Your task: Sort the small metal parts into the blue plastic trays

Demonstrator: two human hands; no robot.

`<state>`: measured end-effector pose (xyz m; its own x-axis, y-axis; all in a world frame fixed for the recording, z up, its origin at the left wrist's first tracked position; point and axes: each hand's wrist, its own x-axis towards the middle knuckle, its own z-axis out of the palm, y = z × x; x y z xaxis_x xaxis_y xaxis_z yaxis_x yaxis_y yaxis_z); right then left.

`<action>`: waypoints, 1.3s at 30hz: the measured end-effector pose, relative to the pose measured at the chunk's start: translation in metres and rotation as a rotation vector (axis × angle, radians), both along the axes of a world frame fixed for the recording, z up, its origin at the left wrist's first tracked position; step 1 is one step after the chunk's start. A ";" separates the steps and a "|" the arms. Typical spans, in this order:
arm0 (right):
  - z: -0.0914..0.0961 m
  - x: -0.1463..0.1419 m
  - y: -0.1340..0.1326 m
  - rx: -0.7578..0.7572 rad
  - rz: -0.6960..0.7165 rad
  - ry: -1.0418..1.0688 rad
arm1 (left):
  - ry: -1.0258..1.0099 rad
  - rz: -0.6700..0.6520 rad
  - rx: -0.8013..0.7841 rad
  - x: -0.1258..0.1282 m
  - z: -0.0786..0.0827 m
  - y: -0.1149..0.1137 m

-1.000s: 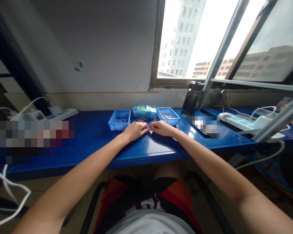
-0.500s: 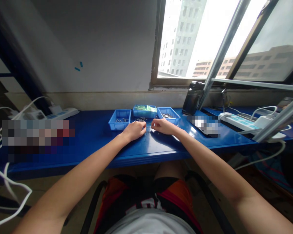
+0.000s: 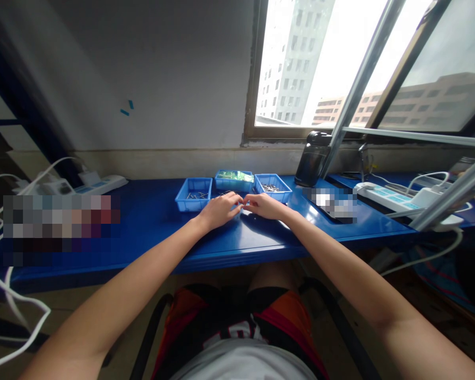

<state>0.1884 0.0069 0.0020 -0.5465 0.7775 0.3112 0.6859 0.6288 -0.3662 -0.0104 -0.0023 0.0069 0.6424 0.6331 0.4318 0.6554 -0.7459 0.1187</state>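
My left hand (image 3: 221, 209) and my right hand (image 3: 263, 205) meet at the fingertips just above the blue table (image 3: 150, 232). Fingers on both hands are closed in a pinch, and whatever is between them is too small or hidden to make out. Behind my left hand stands a blue bin (image 3: 193, 195) with a few thin metal pieces inside. Another blue bin (image 3: 273, 187), holding many small metal pieces, is just behind my right hand. A third blue bin (image 3: 234, 183) at the back contains a shiny green packet. Loose thin metal pieces lie partly hidden behind my left hand.
A black container (image 3: 312, 161) stands by the window at the back right. White power strips (image 3: 404, 199) with cables lie on the right, and another power strip (image 3: 103, 184) is at the far left. Blurred-out items cover parts of the table. A metal post (image 3: 360, 79) rises at right.
The gap between my hands has closed: they were slightly apart with a thin piece showing between them, and now the fingertips meet. The left fingers have reached forward and right.
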 end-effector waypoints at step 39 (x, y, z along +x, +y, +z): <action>-0.004 0.003 0.006 0.015 -0.006 0.018 | 0.132 0.092 -0.036 -0.002 -0.003 0.002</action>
